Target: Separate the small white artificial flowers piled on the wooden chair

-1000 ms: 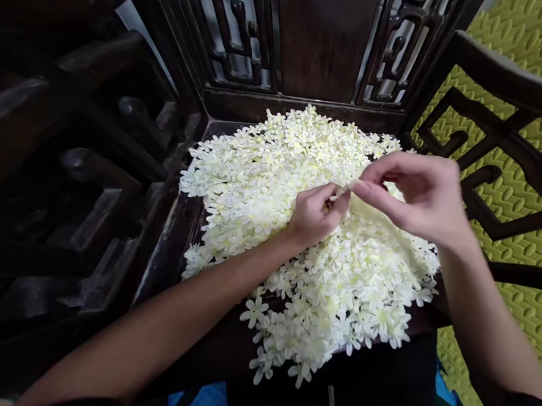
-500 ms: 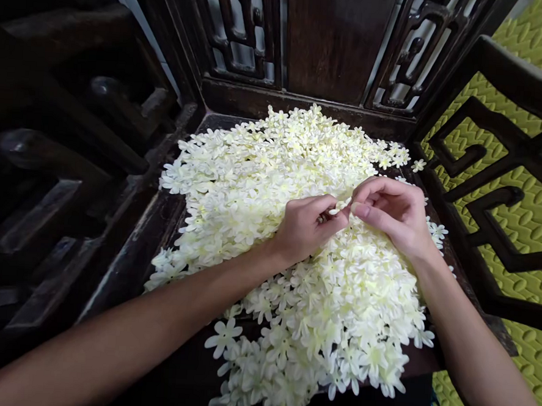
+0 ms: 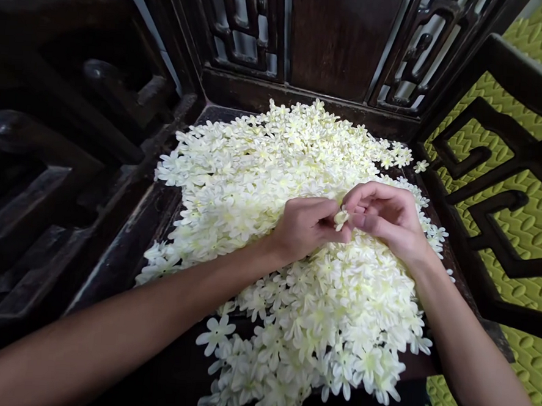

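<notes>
L hand (image 3: 304, 226) & R hand (image 3: 384, 216) pinch one flower (image 3: 341, 218) betw fingertips over white flower pile (image 3: 263, 178) on dark chair seat (image 3: 125, 255), green mat (image 3: 526, 231) at 3 o'clock.

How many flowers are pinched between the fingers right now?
1 that shows: a small white flower held between the left hand and the right hand, above the flower pile on the dark wooden chair. More may be hidden behind the fingers.

A dark carved wooden armchair (image 3: 335, 54) with fretwork back and arms stands on a yellow-green textured floor mat (image 3: 535, 201).
</notes>
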Demonstrator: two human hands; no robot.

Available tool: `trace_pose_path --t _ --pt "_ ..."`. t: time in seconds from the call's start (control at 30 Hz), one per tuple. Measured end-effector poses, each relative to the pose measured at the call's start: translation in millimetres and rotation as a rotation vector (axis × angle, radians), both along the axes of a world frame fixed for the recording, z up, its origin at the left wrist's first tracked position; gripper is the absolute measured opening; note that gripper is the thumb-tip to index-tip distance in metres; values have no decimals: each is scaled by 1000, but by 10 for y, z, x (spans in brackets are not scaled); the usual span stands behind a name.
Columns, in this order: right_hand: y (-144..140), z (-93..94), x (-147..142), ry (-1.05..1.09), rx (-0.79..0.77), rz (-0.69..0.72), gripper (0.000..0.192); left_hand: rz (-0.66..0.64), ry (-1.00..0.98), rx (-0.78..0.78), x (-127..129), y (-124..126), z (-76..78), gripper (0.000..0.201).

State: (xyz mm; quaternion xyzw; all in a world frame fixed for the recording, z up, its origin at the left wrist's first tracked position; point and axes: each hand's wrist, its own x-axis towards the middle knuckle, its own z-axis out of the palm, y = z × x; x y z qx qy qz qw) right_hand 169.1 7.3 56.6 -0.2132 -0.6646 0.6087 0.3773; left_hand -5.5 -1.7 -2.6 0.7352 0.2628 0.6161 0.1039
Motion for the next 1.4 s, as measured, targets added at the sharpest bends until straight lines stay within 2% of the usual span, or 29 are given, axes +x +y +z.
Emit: trace_pose_path --t 0.23,0.47,0.6,0.73,0.97,1.2,1.4 --pt "-31 37 -21 -54 -10 -75 13 0 24 -48 -17 22 -49 49" --pt "-62 54 -39 -92 103 -165 25 18 65 -66 -6 9 -15 47" --pt "-40 90 -12 -104 204 -333 26 7 8 -146 10 -6 3 39" --pt "-2 107 24 -79 256 -403 22 4 -161 -279 29 -11 -6 41" --pt "1 102 -2 -84 205 -385 16 80 -206 -275 30 1 19 24" --pt "25 34 -43 -18 103 -341 14 -3 -320 -347 48 13 -3 16" --pt "41 -5 -30 30 5 -286 13 -10 -398 -380 64 40 -18 14"
